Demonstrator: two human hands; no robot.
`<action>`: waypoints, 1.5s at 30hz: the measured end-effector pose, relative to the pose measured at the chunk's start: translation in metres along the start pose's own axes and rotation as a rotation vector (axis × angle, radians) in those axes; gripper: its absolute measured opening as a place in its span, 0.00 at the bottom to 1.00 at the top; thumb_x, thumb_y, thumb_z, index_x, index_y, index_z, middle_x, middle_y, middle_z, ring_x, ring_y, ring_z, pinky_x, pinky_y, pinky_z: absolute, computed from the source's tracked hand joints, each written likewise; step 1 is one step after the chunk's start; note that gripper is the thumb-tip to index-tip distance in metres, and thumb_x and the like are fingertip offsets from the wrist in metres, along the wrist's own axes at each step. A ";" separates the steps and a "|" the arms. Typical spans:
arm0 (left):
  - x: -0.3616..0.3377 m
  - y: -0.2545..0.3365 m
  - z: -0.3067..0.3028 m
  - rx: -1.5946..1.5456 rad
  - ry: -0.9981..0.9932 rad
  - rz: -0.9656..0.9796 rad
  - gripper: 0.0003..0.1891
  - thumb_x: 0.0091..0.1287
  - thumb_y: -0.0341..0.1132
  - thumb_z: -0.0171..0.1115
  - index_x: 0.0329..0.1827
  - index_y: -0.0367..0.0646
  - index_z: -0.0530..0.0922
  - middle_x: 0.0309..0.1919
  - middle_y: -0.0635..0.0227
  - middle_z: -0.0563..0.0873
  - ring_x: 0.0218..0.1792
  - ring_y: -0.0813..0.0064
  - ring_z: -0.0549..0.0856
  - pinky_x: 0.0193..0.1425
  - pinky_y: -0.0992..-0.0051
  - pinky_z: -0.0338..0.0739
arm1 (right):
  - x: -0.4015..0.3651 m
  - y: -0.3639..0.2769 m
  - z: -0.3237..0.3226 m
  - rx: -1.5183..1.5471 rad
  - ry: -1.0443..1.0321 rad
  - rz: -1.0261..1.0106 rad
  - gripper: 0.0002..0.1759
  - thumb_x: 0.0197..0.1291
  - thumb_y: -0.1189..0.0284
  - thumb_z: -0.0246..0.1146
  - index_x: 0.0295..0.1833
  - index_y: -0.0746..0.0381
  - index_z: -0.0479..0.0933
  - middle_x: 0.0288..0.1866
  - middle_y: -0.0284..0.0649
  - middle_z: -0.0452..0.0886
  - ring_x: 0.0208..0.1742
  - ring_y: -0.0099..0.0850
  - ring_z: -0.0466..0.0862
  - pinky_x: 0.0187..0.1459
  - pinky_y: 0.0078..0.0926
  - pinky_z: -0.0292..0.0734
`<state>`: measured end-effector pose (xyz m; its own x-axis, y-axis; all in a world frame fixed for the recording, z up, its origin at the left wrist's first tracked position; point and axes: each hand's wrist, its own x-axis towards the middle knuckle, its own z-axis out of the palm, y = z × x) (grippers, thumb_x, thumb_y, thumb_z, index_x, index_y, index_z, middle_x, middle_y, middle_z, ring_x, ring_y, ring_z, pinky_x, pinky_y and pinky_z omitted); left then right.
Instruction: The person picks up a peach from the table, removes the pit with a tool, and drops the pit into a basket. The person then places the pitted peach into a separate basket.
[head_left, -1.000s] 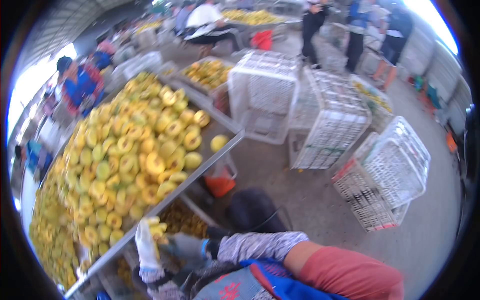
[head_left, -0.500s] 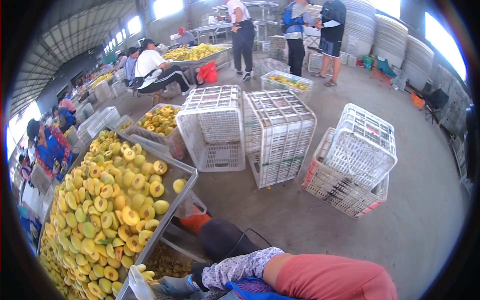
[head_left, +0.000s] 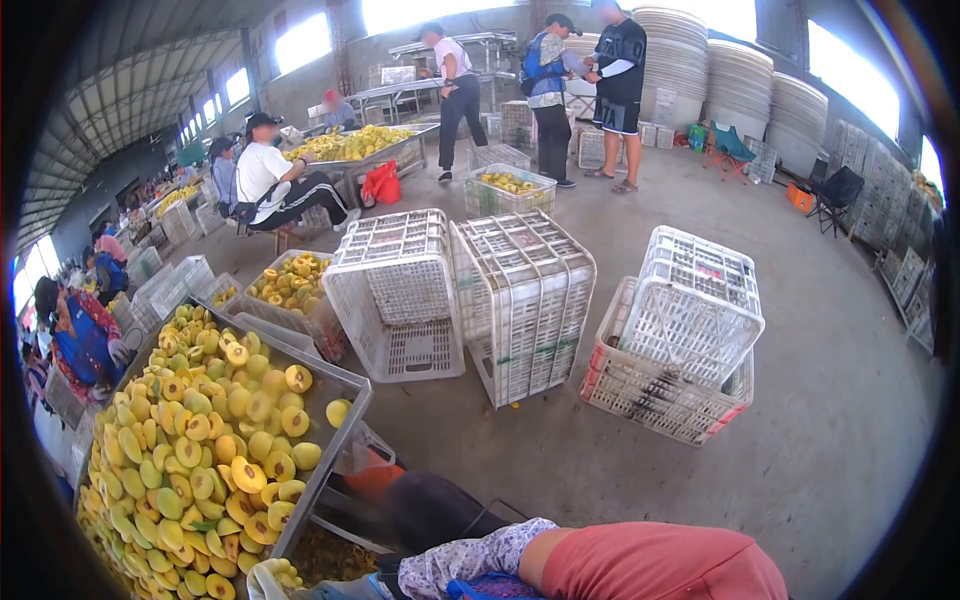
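Observation:
My right hand (head_left: 345, 589), in a grey-blue glove, is at the bottom edge, mostly cut off, its fingers hidden. A patterned sleeve cover (head_left: 465, 558) and a red sleeve (head_left: 665, 562) run along that arm. Just left of the hand lie yellow fruit pieces (head_left: 286, 573) and a pale object (head_left: 264, 580) that I cannot identify. Halved yellow fruit (head_left: 190, 460) is heaped on a metal-rimmed table (head_left: 343, 420) at the left. My left hand cannot be made out.
White crates (head_left: 535, 305) stand ahead, with more stacked crates (head_left: 690, 320) to the right. A fruit-filled crate (head_left: 292, 284) is behind the table. A seated person (head_left: 262, 175) and standing people (head_left: 620, 85) are farther back. My dark-clothed knee (head_left: 440, 510) is near the table.
The view has shifted, so the heap and crates sit lower and farther left. My right hand has slipped mostly beyond the bottom edge. One standing person's upper body now shows more fully.

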<state>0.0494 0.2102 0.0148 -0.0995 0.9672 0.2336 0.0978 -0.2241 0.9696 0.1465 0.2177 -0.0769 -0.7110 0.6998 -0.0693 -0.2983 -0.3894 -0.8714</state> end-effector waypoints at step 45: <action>-0.002 -0.041 -0.021 -0.302 0.226 -0.235 0.15 0.77 0.39 0.52 0.54 0.35 0.73 0.47 0.56 0.84 0.42 0.67 0.87 0.43 0.71 0.85 | 0.002 -0.015 0.031 -0.072 0.216 0.247 0.24 0.72 0.56 0.57 0.62 0.64 0.72 0.52 0.51 0.82 0.53 0.42 0.84 0.48 0.34 0.81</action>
<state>0.0244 0.2149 -0.0244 -0.3016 0.9533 -0.0180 -0.2440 -0.0589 0.9680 0.1300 0.2061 -0.0486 -0.6021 0.7037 -0.3773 -0.0824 -0.5248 -0.8472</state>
